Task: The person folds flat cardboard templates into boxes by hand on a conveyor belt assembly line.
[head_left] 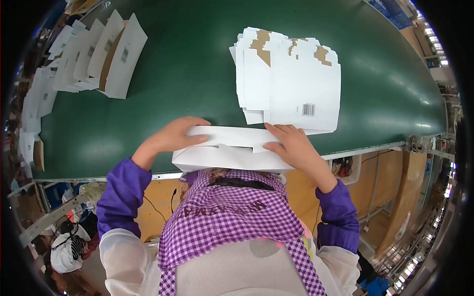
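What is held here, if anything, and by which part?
A white carton, by its far long panel: the left hand at the panel's left end, the right hand at its right end.

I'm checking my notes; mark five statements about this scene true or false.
1. The left hand and right hand both touch the long white cardboard box. True.
2. A pile of flat white cardboard sheets lies beyond the box, toward the right. True.
3. The left hand is on the pile. False: it touches the box.
4. The pile lies on a red surface. False: a smooth green tabletop.
5. Folded white cardboard pieces stand toward the tabletop's left. True.
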Tool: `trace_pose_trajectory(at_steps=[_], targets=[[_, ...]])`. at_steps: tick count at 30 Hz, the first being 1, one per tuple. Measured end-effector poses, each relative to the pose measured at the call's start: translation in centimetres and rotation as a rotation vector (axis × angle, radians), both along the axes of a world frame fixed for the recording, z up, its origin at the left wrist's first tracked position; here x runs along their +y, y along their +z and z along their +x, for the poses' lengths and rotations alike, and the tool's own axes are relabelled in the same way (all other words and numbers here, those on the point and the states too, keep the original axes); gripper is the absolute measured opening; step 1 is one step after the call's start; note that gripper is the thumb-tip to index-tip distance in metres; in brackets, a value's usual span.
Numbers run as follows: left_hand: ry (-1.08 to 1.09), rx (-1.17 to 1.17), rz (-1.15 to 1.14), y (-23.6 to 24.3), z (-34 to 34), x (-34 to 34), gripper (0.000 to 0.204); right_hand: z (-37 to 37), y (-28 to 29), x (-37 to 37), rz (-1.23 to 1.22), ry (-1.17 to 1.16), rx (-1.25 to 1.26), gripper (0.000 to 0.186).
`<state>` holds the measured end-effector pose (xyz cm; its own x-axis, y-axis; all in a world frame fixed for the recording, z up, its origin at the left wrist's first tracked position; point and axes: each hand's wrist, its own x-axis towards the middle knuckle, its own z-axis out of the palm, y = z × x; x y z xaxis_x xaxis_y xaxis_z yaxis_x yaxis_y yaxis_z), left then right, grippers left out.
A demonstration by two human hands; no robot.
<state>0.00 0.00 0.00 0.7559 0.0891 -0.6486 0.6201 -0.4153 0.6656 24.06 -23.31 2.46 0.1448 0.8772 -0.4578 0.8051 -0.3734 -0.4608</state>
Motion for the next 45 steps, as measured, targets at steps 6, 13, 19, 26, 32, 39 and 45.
trace_pose_trajectory(at_steps=[6,13,19,26,32,39,45], targets=[[-0.086,-0.392,0.273,3.0,-1.2,-2.4,0.072,0.2,-0.5,-1.5,0.329,0.083,0.07,0.057],[0.214,-0.172,0.204,2.7,0.6,-4.1,0.068,-0.9,0.0,-1.1,0.231,0.008,0.062,0.053],[0.037,-0.119,0.352,3.3,2.3,-5.0,0.068,-1.1,-0.7,-1.8,0.334,-0.037,0.1,0.051],[-0.035,-0.234,0.452,2.7,2.0,-6.3,0.075,-1.9,0.1,-2.6,0.315,-0.086,0.1,0.051],[-0.118,-0.351,0.307,5.2,-0.5,-2.5,0.093,-1.4,2.5,-2.5,0.282,0.031,0.069,0.08],[-0.137,-0.289,0.299,4.7,-1.0,-3.1,0.096,-1.2,2.3,-1.4,0.251,0.231,-0.055,0.099],[0.85,-0.69,0.293,1.5,-1.7,-0.8,0.063,2.7,0.4,1.0,0.389,-0.064,0.152,0.094]])
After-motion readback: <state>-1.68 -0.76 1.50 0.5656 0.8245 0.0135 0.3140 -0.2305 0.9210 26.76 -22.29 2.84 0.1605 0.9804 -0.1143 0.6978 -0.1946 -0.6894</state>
